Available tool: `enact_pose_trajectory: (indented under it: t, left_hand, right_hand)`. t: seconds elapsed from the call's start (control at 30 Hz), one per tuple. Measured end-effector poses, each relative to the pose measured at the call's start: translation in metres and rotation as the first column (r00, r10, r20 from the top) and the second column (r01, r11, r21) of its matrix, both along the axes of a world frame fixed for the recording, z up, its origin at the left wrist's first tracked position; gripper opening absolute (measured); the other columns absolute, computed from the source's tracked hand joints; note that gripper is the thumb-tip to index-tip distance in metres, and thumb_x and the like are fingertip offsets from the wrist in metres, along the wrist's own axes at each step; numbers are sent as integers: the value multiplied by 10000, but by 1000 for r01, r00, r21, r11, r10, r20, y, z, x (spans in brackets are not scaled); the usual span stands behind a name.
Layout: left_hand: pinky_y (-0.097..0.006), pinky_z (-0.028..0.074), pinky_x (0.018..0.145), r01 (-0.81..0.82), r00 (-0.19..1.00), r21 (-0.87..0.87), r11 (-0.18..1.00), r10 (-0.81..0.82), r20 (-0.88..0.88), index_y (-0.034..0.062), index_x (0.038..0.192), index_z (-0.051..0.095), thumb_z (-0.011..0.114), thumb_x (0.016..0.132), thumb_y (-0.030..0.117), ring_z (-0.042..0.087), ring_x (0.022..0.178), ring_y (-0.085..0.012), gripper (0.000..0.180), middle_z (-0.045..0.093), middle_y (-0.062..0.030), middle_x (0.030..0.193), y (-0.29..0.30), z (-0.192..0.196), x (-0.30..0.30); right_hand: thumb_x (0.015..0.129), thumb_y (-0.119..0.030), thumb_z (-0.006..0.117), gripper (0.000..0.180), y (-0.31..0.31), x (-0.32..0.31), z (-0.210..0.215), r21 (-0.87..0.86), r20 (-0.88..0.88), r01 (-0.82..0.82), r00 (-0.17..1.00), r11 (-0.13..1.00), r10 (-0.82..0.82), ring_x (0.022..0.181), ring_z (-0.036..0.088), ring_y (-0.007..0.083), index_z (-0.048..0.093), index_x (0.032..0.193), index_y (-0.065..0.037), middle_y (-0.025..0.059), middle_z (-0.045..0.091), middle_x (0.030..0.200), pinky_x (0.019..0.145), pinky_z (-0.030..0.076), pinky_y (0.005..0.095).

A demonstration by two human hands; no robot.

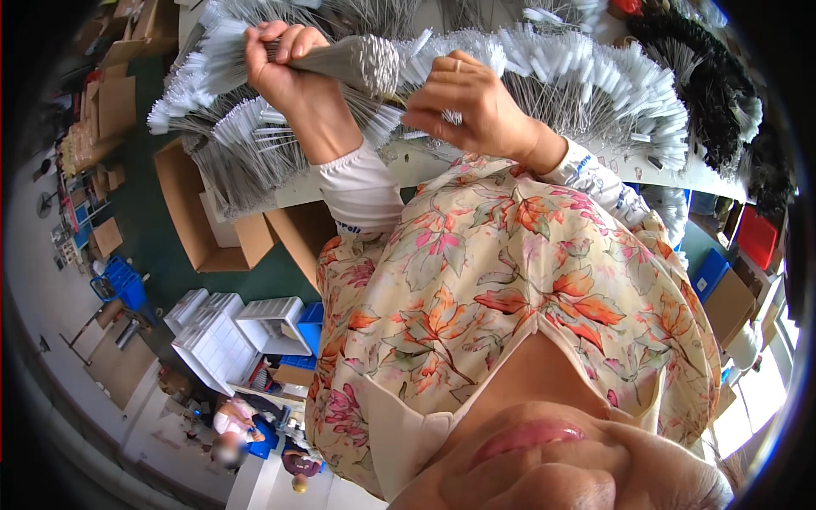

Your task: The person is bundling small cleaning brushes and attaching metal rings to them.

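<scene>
A white table (425,166) carries fanned heaps of white-tipped wire brushes (595,81) across its surface, with black brushes (705,76) toward its right end and an open cardboard box (204,217) beside its left edge. The left hand (285,68) closes its fingers around a bundle of wire brushes (357,61) above the table. The right hand (467,102), fingers curled, touches the bundle's bristle end.
</scene>
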State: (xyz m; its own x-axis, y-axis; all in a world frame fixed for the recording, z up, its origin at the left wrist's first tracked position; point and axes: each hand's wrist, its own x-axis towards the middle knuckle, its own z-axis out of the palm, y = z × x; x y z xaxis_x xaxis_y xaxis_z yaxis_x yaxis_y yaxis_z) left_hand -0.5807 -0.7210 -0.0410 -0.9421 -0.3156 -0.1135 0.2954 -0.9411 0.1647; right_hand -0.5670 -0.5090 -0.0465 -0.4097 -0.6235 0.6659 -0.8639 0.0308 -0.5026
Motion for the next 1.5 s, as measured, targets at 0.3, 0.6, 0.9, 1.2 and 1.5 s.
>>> enact_pose_trajectory:
  t: [0.3,0.6,0.9,1.2,1.5]
  left_hand:
    - [-294,355,358,-24,999,-709,705,1,-34,38,711,486,631,773,131,402,381,-106,183,514,-43,594,56,47,-97]
    - [-296,410,375,646,750,-749,150,61,659,1,714,536,649,776,138,497,414,-153,188,556,-73,597,75,-97,-184]
    - [-329,276,1068,743,662,-582,-331,489,568,-131,1330,163,813,627,287,330,1287,-322,1045,298,-262,1383,65,-168,-183]
    - [-294,485,645,550,785,-828,-112,-270,558,-48,981,546,657,797,191,603,698,-195,321,608,-131,852,-47,-30,-115]
    - [-263,509,626,167,668,-932,323,658,348,-11,980,570,669,784,76,600,692,-157,236,610,-83,824,-146,-43,165]
  right_hand:
    - [743,-67,601,108,53,24,0,-50,95,-108,989,993,112,622,475,201,538,678,-9,82,492,614,634,401,323]
    - [839,-82,514,174,137,55,-46,-317,946,657,163,684,281,578,396,94,448,680,-55,-12,395,625,624,413,281]
    - [881,-75,485,112,135,90,-45,-140,971,808,-1,572,238,511,286,51,421,792,-97,-51,331,588,555,358,252]
    - [901,-99,482,347,105,53,-24,123,977,382,115,916,-179,527,416,39,461,1244,-43,-40,437,590,498,357,204]
    - [829,-22,466,307,62,23,-2,182,969,-144,196,973,-152,601,408,47,549,1123,-50,-41,436,638,562,357,221]
